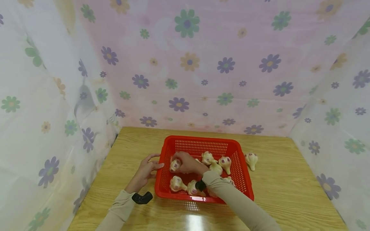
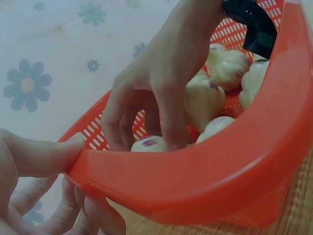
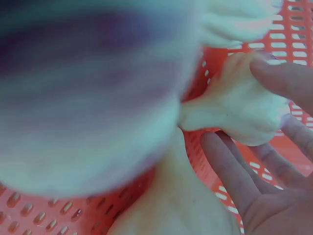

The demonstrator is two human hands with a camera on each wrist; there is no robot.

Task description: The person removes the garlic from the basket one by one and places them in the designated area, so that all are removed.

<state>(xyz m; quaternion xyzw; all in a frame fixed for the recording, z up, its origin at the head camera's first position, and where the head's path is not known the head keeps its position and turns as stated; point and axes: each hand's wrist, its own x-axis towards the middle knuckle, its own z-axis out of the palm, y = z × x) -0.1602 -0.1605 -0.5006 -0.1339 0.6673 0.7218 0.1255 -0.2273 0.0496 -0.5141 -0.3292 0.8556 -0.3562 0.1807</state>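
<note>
A red plastic basket with slotted walls holds several garlic bulbs with purple patches. My left hand grips its left rim, thumb on top and fingers beneath, as the left wrist view shows closely. Inside, at the left end, my right hand reaches down and holds a garlic bulb. In the right wrist view the thumb lies on that bulb from one side and the fingers from the other. A large blurred bulb fills the near left of that view.
One garlic bulb lies outside the basket, on the wooden table to its right. Two more bulbs lie along the basket's near side. Flower-patterned sheets hang behind the table and at both sides.
</note>
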